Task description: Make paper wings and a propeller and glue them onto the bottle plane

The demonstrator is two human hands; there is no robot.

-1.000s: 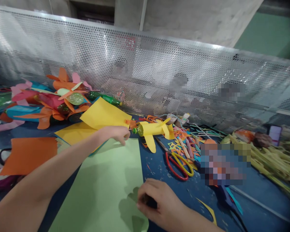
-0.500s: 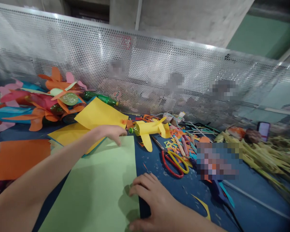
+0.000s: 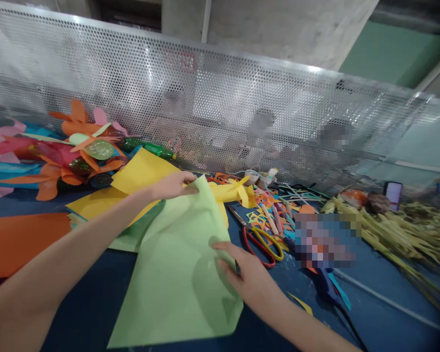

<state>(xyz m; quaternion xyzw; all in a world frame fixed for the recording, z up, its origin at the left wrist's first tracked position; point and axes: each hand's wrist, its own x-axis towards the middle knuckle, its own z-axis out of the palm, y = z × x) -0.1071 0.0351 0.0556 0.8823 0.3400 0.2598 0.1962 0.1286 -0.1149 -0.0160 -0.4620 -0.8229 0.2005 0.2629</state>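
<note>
A light green sheet of paper (image 3: 179, 274) is lifted off the table and bends between my two hands. My left hand (image 3: 178, 185) pinches its far edge near the top corner. At the right edge, my right hand (image 3: 245, 271) grips the same sheet, thumb and fingers closed on it. Another green sheet (image 3: 126, 239) lies flat underneath to the left, beside yellow paper (image 3: 144, 168). Just beyond the lifted sheet lies a yellow paper-wrapped bottle plane (image 3: 227, 191), partly hidden by the paper. Scissors (image 3: 260, 244) with red and yellow handles rest right of my right hand.
Bottles with colourful paper petals (image 3: 73, 151) pile up at the left. Orange paper (image 3: 25, 239) lies nearer. Paper scraps and crayons (image 3: 273, 217), a blue-handled tool with a cord (image 3: 328, 288), dry husks (image 3: 381, 230) and a phone (image 3: 393, 194) are at right. A perforated metal screen (image 3: 223, 98) stands behind.
The green sheet has risen from the table and shifted right, uncovering another green sheet. Both hands have closed on it; my right hand has moved up and right.
</note>
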